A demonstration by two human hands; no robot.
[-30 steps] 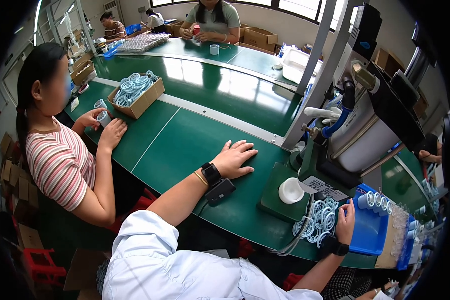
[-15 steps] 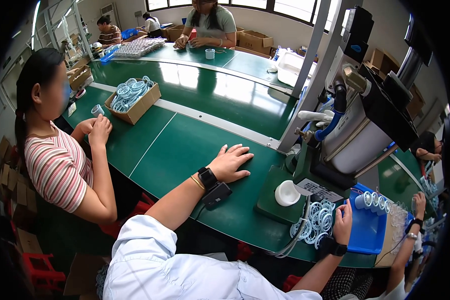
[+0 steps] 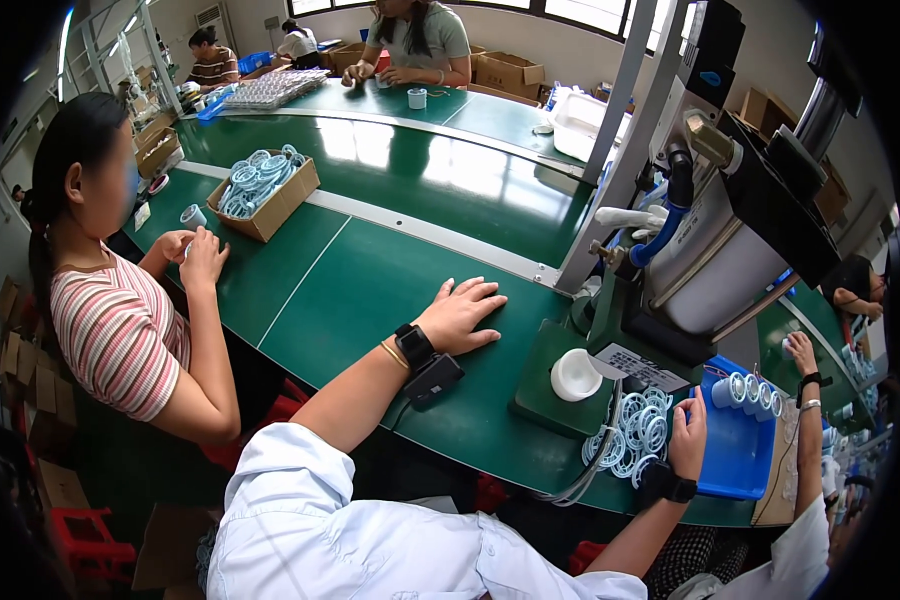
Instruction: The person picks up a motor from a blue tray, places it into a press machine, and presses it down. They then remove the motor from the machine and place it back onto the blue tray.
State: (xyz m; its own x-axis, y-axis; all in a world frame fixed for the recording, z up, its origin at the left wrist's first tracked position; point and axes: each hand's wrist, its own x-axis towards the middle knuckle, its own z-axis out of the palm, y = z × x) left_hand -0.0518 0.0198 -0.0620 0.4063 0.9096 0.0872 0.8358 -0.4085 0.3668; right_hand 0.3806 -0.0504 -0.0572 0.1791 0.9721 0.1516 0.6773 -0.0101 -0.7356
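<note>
My left hand (image 3: 460,316) lies flat on the green worktable (image 3: 370,285), fingers spread, holding nothing. A dark watch and a gold band are on that wrist, with a small black box beside it. My right hand (image 3: 687,440) rests between a pile of light-blue plastic rings (image 3: 638,432) and a blue tray (image 3: 735,470). Its fingers point up, loosely bent, and I see nothing in them. Light-blue cups (image 3: 746,392) stand in a row in the tray. Between my hands, a white round holder (image 3: 575,375) sits on the green base of a press (image 3: 700,250).
A cardboard box (image 3: 267,205) of light-blue rings stands at the far left. Beside it, a person in a striped top handles a small part. Grey cables (image 3: 592,470) hang over the table's front edge. Another person's arm (image 3: 808,420) reaches in at the right; others work farther back.
Both my hands stay in place. The co-worker's hand at the right has moved up and away from the clear parts beside the tray. The view has shifted slightly.
</note>
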